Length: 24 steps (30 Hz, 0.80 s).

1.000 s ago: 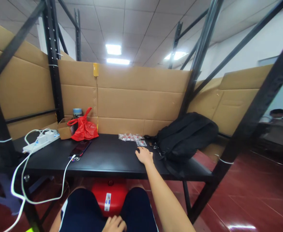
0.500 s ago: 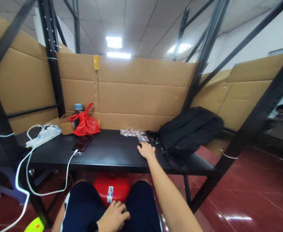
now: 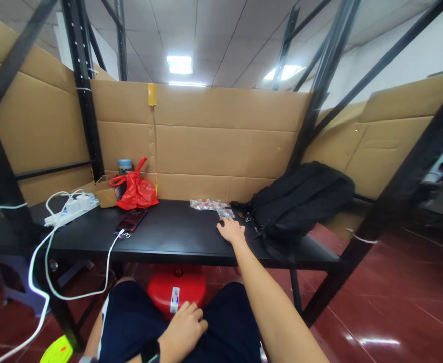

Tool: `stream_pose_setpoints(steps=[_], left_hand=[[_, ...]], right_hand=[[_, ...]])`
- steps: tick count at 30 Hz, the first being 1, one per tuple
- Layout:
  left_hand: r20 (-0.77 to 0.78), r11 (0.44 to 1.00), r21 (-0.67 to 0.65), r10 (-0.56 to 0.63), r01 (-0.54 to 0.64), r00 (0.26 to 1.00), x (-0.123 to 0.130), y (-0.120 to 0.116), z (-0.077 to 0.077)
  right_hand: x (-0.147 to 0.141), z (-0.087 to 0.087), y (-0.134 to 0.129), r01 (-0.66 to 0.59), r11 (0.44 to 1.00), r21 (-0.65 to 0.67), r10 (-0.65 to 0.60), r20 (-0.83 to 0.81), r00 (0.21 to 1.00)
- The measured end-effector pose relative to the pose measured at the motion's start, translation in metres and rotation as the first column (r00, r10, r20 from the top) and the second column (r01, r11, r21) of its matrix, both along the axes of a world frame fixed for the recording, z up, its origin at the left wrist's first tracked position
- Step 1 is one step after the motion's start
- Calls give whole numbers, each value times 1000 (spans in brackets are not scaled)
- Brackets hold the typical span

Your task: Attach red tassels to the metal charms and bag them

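My right hand (image 3: 231,230) lies palm down on the black tabletop (image 3: 179,232), fingers loosely bent with a small gap by the thumb. Just beyond its fingertips is a row of small clear plastic packets (image 3: 209,204) with red and white bits inside. One packet (image 3: 226,213) sits closest to the fingers; whether they touch it I cannot tell. My left hand (image 3: 185,325) rests on my lap over dark blue shorts, its fingers slightly spread and holding nothing visible. A dark watch (image 3: 151,350) is on that wrist.
A black backpack (image 3: 300,204) lies to the right. On the left are a red plastic bag (image 3: 138,191), a small cardboard box (image 3: 106,194), a phone (image 3: 131,220) on a white cable, and a power strip (image 3: 72,209). A red stool (image 3: 178,290) stands under the table.
The view has shifted slightly, so things sit a little higher and further right. Both hands keep about the same place and pose.
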<state>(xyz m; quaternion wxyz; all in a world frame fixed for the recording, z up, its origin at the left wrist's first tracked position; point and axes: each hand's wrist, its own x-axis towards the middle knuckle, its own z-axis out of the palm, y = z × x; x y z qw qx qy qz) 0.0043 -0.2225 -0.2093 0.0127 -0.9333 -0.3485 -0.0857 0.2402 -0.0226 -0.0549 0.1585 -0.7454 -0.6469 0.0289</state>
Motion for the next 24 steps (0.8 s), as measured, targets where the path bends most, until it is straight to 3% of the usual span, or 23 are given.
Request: stream_pose_setpoints(steps=[4,7,10,12,14,18,21,23,24], left_hand=[[54,999,-42,34,-32,998,-2,15,-9],[-7,999,42,-3,3,1000,13,28,-24],[-50,976,183,-110,118,993,42,42,-44],[-100,952,197,-218,234,971,62,49,-54],[-128,940,210,-245,268,961,77,51,-60],[-40,959,244,-137,143,990,79,45,-56],[4,988,156,-2,1,1000,74,42,-55],[20,973,99,206,-207,978,78,45,-57],[29,936,84,342,-343,939,82,48,-60]], right_hand=[[0,0,6,16,1000,25,-17,20,1000],[-3,1,11,30,997,70,-34,60,998],[-6,0,16,40,993,109,-50,95,994],[-7,1,18,40,992,116,-52,102,993],[-7,5,19,39,992,124,-53,110,993],[-15,25,11,-35,962,270,-2,138,990],[-46,25,-23,-258,859,443,225,126,966],[-85,4,-62,-488,699,522,469,181,865],[-107,-13,-84,-637,582,506,613,242,752]])
